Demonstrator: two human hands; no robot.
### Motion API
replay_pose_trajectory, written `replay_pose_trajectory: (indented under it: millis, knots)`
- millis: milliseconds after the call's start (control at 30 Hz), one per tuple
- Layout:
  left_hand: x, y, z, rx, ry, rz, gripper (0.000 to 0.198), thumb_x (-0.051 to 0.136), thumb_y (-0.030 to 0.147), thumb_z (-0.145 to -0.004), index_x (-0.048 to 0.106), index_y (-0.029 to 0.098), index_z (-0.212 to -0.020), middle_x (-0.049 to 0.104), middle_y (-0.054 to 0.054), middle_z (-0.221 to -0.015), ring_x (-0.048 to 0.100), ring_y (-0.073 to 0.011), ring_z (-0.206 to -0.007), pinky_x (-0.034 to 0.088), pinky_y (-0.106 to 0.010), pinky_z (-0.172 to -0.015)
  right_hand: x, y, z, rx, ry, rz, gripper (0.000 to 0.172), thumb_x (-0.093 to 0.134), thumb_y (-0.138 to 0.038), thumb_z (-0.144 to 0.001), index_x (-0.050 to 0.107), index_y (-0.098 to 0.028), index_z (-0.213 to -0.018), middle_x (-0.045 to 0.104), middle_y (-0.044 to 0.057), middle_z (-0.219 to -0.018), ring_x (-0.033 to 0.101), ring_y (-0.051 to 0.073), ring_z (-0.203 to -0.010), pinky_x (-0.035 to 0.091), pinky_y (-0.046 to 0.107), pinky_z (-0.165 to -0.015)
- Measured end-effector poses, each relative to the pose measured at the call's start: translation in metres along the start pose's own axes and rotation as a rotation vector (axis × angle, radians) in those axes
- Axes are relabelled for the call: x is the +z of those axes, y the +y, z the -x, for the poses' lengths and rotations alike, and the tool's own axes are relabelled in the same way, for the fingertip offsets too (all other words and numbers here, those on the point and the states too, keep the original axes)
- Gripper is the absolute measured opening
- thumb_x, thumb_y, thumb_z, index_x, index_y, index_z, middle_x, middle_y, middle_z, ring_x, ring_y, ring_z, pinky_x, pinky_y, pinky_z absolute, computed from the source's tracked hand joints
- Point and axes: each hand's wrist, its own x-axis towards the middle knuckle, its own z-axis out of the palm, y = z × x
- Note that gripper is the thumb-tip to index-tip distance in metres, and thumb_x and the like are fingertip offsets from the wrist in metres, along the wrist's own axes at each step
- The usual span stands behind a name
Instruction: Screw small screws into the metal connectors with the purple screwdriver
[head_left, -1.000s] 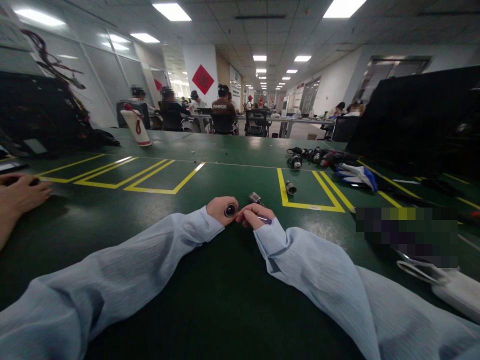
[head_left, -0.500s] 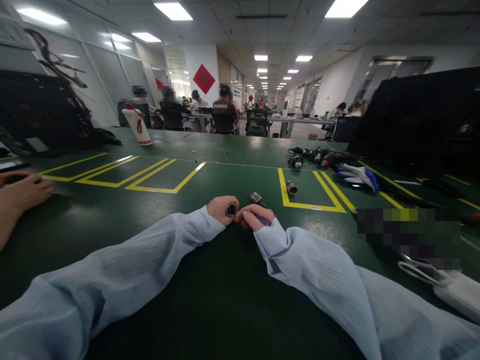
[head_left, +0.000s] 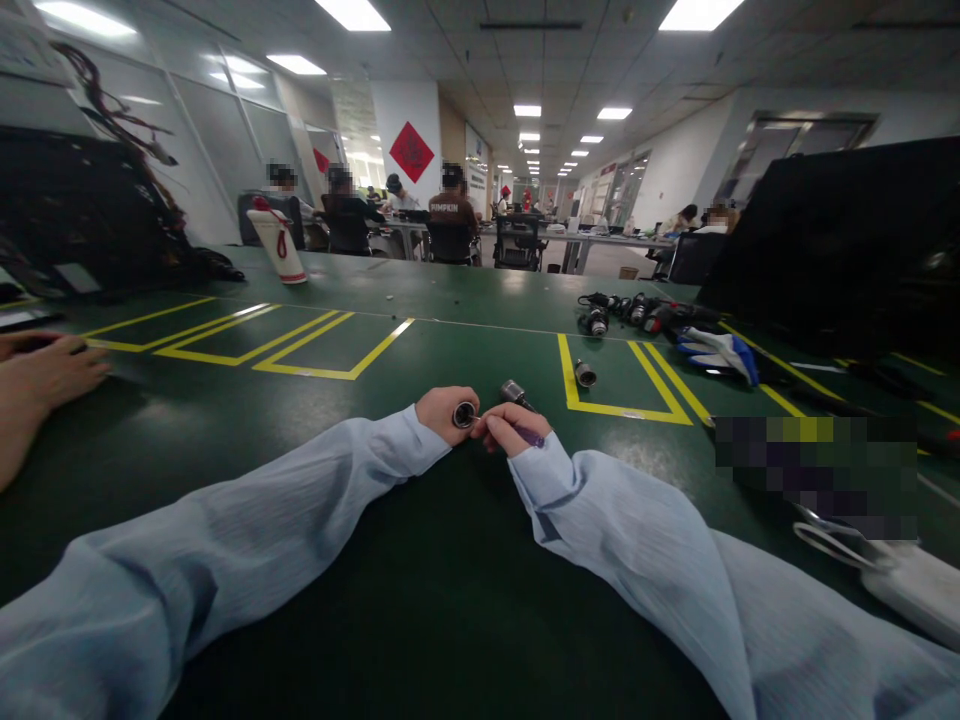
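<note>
My left hand point(head_left: 442, 410) rests on the green table and is closed round a small round metal connector point(head_left: 464, 415), its open end turned toward me. My right hand point(head_left: 511, 431) is closed on a thin purple-handled tool point(head_left: 529, 436) whose tip points into the connector. Both arms wear pale blue sleeves. Just beyond my right hand lies another metal connector point(head_left: 513, 391).
A further connector point(head_left: 584, 374) lies inside a yellow-taped box. A heap of connectors point(head_left: 622, 311) and a blue-white glove point(head_left: 716, 351) lie far right. Another person's hand point(head_left: 45, 372) rests at the left. A white bottle point(head_left: 277, 246) stands far left; scissors point(head_left: 840, 538) near right.
The view has tilted slightly, so everything sits a little higher in frame. My hands keep the same grip on connector and tool.
</note>
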Motion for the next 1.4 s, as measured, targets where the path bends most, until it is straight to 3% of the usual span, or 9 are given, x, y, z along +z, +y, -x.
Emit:
replay_pose_trajectory:
  millis: [167,300,467,667,933,1167,1400]
  knots:
    - [-0.005,0.007,0.001,0.002,0.020,0.022,0.010,0.054,0.024,-0.060,0.053,0.015,-0.064,0.053,0.002,-0.056,0.048,-0.0088,-0.051,0.037,-0.018,-0.048,0.004,0.008,0.000,-0.117,0.001,0.140,0.020,0.044,-0.024,-0.079,0.061,-0.017,-0.069,0.062,0.003,-0.068,0.055,0.011,-0.058,0.047,0.024,-0.057]
    - [-0.007,0.008,0.000,-0.035,0.038,0.072,0.013,0.054,0.026,-0.059,0.052,0.014,-0.061,0.052,0.002,-0.055,0.048,-0.0089,-0.051,0.036,-0.018,-0.048,0.006,0.017,-0.006,-0.362,-0.029,0.422,0.015,0.046,-0.017,-0.075,0.060,-0.019,-0.070,0.063,0.004,-0.073,0.059,0.016,-0.072,0.046,0.030,-0.071]
    - [-0.003,0.006,-0.003,-0.165,0.140,0.126,0.010,0.055,0.022,-0.052,0.050,0.014,-0.056,0.049,0.003,-0.051,0.044,-0.0077,-0.047,0.036,-0.018,-0.047,0.007,0.022,-0.011,-0.596,-0.135,0.616,0.014,0.045,-0.015,-0.075,0.059,-0.018,-0.072,0.065,0.005,-0.074,0.059,0.017,-0.073,0.045,0.028,-0.065]
    - [-0.002,0.010,-0.002,-0.235,0.205,0.146,0.014,0.055,0.027,-0.055,0.049,0.015,-0.055,0.046,0.004,-0.049,0.041,-0.0071,-0.045,0.034,-0.018,-0.045,0.008,0.008,-0.002,-0.631,-0.063,0.620,0.015,0.043,-0.014,-0.078,0.057,-0.017,-0.075,0.064,0.005,-0.075,0.058,0.015,-0.076,0.044,0.027,-0.070]
    - [-0.002,0.008,0.000,-0.121,0.163,0.142,0.015,0.056,0.027,-0.051,0.050,0.015,-0.055,0.048,0.003,-0.050,0.043,-0.0078,-0.046,0.035,-0.019,-0.046,0.010,0.017,-0.007,-0.756,-0.022,0.634,0.018,0.040,-0.015,-0.077,0.055,-0.019,-0.069,0.063,0.004,-0.068,0.059,0.014,-0.068,0.044,0.026,-0.061]
    - [-0.005,0.015,0.000,-0.270,0.252,0.225,0.024,0.059,0.037,-0.055,0.048,0.015,-0.055,0.045,0.004,-0.049,0.039,-0.0069,-0.044,0.034,-0.018,-0.043,0.011,0.014,-0.005,-0.797,-0.016,0.602,0.016,0.040,-0.014,-0.079,0.054,-0.017,-0.071,0.062,0.005,-0.069,0.056,0.014,-0.070,0.043,0.027,-0.065]
    - [-0.007,0.018,0.002,-0.258,0.231,0.218,0.029,0.060,0.041,-0.056,0.048,0.015,-0.055,0.045,0.004,-0.050,0.039,-0.0069,-0.045,0.034,-0.018,-0.044,0.008,0.006,0.000,-0.688,-0.110,0.633,0.012,0.043,-0.013,-0.078,0.054,-0.017,-0.074,0.063,0.006,-0.074,0.057,0.015,-0.075,0.043,0.028,-0.070]
